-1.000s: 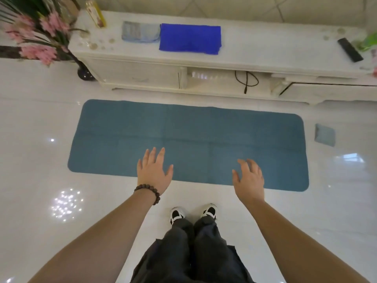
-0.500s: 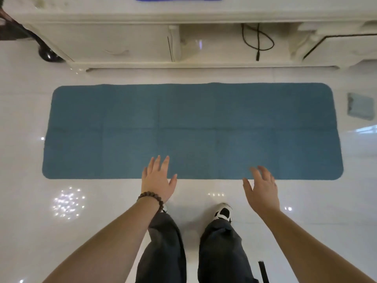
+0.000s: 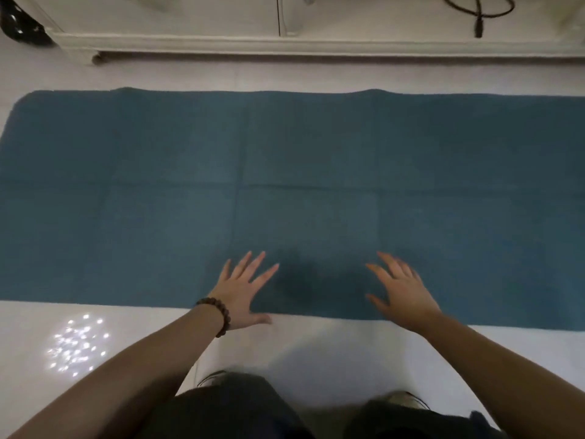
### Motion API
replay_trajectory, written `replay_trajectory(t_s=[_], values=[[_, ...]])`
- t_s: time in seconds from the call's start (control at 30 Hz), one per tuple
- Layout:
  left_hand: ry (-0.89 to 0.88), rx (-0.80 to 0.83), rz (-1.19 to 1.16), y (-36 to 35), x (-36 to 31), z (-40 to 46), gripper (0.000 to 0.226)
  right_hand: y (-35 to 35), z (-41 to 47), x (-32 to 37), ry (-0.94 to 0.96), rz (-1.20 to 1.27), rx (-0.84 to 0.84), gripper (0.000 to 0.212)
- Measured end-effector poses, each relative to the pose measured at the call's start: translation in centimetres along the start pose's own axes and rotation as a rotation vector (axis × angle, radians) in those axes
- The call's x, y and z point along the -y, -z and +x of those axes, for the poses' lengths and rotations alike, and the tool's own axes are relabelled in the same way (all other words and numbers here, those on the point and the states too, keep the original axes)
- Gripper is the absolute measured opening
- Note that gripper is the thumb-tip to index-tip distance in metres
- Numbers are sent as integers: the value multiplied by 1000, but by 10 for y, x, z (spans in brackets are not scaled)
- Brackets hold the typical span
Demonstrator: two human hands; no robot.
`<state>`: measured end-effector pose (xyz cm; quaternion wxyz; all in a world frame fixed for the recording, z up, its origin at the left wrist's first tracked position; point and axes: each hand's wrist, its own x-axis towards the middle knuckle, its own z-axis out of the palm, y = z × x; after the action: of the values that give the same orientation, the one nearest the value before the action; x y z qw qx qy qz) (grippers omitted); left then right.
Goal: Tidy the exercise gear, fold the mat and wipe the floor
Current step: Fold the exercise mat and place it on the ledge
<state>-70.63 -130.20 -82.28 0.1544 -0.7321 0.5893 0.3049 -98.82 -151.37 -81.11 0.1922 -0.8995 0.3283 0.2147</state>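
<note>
Glossy white tile floor (image 3: 310, 350), flat teal textured mat (image 3: 285, 185) with rounded corners; left hand (image 3: 243, 293), right hand (image 3: 402, 296) splayed, empty, over near edge.

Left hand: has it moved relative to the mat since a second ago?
Yes. The left hand has gone forward over the mat's near edge; earlier it sat mostly on the floor side.

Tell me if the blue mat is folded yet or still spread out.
Spread out. The mat lies flat in one layer on the floor, only crease lines showing; both hands, left and right, reach over its near edge, fingers open.
</note>
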Motion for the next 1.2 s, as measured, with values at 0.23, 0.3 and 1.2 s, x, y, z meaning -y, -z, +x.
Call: replay_trajectory(t_s=[0.23, 0.3, 1.2], values=[[-26, -130, 183, -71, 14, 26, 118, -50, 26, -13, 139, -174, 91, 99], [-8, -201, 194, -70, 19, 25, 113, -56, 22, -12, 122, -219, 144, 104], [61, -983, 198, 227, 68, 88, 16, 198, 109, -1, -38, -405, -653, 47]])
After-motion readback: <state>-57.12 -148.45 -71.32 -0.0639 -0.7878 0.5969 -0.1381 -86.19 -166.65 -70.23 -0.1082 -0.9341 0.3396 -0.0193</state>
